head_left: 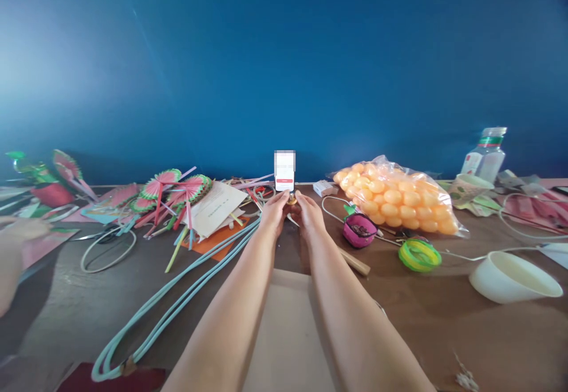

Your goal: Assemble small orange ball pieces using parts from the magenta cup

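Observation:
My two arms reach forward to the back of the table. My left hand [274, 210] and my right hand [309, 210] are close together with their fingers curled inward. Between the fingertips of both sits a small gold-coloured object [291, 200], too small to name. Just beyond them a phone [284, 173] stands upright near the blue wall, its screen lit and partly blurred out. A thin white cable [291, 219] runs below the hands.
Pink paper fans [162, 188], papers [219, 209] and light blue tubing [177, 297] lie left. To the right are a bag of orange balls [397, 200], a purple pouch [358, 230], green-yellow rings [419, 255], a white cup [501, 279] and a bottle [486, 158]. Another person's hand [20, 238] shows far left.

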Tool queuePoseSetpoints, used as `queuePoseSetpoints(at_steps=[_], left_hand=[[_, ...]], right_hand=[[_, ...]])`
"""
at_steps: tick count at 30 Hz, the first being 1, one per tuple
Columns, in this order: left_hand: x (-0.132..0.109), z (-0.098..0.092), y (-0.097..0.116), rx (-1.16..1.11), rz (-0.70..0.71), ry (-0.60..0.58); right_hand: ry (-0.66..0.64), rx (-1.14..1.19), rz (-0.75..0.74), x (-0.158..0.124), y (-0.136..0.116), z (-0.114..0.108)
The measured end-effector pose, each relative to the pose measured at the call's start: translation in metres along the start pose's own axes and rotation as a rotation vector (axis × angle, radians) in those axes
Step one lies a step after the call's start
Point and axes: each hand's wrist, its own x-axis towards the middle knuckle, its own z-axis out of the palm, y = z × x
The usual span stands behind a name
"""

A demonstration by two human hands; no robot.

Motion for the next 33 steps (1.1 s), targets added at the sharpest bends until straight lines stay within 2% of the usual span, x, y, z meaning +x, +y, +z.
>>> queuePoseSetpoints(at_steps=[10,21,33], left_hand=[[0.0017,-0.0031,-0.0032,0.034,0.008,-0.099],[0.0071,-0.0080,-0.0065,0.123,0.042,-0.104],[0.0051,-0.0040,-0.0062,0.028,0.014,-0.055]], right_hand=[[0.017,0.034,0.023,0.0013,-0.0009,-0.0020],[0.008,0.007,0.011,0.0032,0.0017,-0.0021],[-0.010,0.088,0.019,0.0010,-0.0009,-0.0010]])
